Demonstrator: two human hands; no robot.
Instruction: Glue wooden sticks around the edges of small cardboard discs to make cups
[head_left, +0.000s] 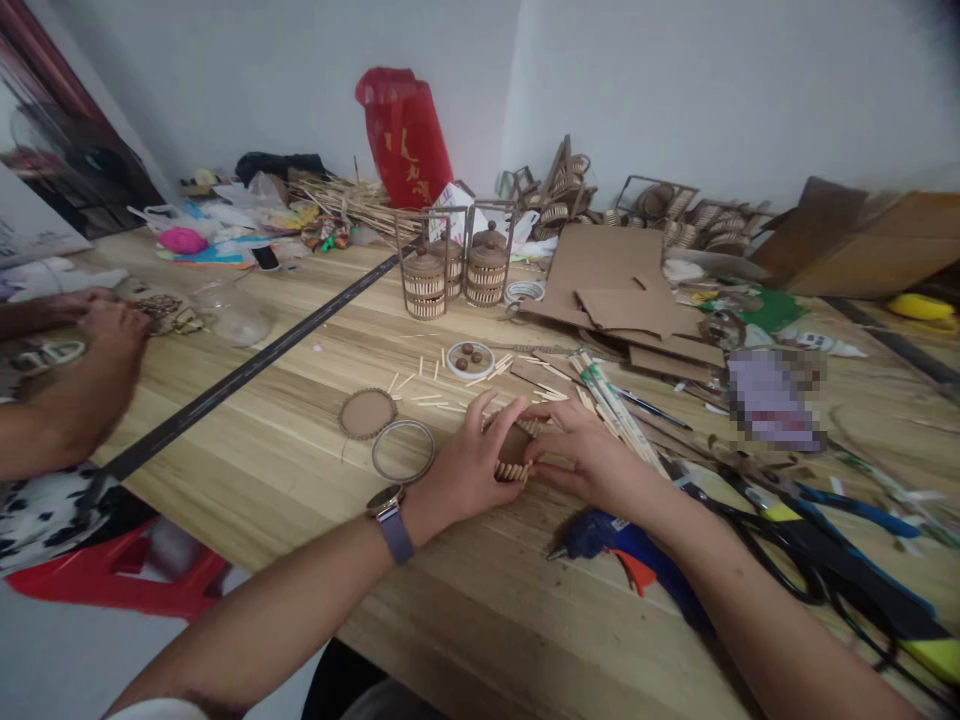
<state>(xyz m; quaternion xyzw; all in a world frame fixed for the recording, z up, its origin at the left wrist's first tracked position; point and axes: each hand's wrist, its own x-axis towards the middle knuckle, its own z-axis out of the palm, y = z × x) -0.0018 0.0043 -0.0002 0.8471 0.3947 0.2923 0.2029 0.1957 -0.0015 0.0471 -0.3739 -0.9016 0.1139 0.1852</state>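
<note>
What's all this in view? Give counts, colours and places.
Table: one, wood-coloured, across view
Slatted round piece: one, brown, below centre
Disc: one, brown, left of centre
Ring: one, pale, beside disc
Balls: at least three, brown, mid-picture
Sticks: many, pale, around balls
Framed containers: two or more, brown, mid-back
Bag: one, red, back middle
Cardboard sheets: several, brown, upper right
Glue gun: one, blue, front right
Hand tools: several, mixed colours, right
Stool: one, red, lower left
Clutter: uncounted, mixed colours, back edge
Co-worker's hands: two, bare, far left
Left hand: one, bare, gripping piece
Right hand: one, bare, touching it
</note>
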